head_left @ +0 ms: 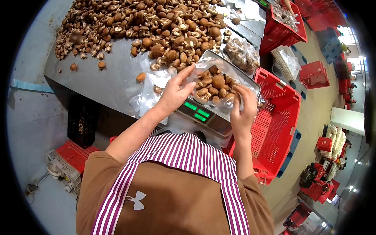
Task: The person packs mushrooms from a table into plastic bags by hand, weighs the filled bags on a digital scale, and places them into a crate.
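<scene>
A clear plastic bag of brown mushrooms point(218, 81) rests on the pan of a digital scale with a green lit display point(197, 112). At the bag's left edge is my left hand point(175, 92), its thumb and fingers apart. My right hand point(243, 107) lies against the bag's right side, its fingers bent over the plastic; whether it pinches the film cannot be made out. A large heap of loose mushrooms point(156, 23) covers the metal table point(92, 82) beyond the scale. Just behind the scale sits another filled bag point(242, 54).
An upright-sided red crate point(274, 125) stands right of the scale, close to my right arm. Farther back, a red crate point(282, 25) holds filled bags, with another person's hand point(289, 6) above it. Loose plastic bags point(147, 94) lie at the table's near edge.
</scene>
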Demonstrator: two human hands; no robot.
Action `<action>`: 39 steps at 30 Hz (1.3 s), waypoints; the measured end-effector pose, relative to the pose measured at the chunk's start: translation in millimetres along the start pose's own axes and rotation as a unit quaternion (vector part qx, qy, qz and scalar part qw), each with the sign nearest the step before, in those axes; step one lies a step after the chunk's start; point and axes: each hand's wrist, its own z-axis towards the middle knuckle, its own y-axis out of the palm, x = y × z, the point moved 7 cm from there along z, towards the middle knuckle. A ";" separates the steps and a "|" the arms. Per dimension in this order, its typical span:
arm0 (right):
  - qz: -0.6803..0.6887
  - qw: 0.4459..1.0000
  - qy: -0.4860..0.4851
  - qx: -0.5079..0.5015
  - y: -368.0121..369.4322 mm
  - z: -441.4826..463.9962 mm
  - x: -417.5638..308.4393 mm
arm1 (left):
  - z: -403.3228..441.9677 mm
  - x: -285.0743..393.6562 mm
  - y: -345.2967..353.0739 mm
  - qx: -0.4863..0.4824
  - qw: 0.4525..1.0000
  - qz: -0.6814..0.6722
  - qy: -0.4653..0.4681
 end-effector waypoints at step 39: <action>0.423 0.885 0.167 -0.101 46.7 4.6 63.9 | 26.3 38.4 71.5 -0.249 0.961 -0.048 -0.112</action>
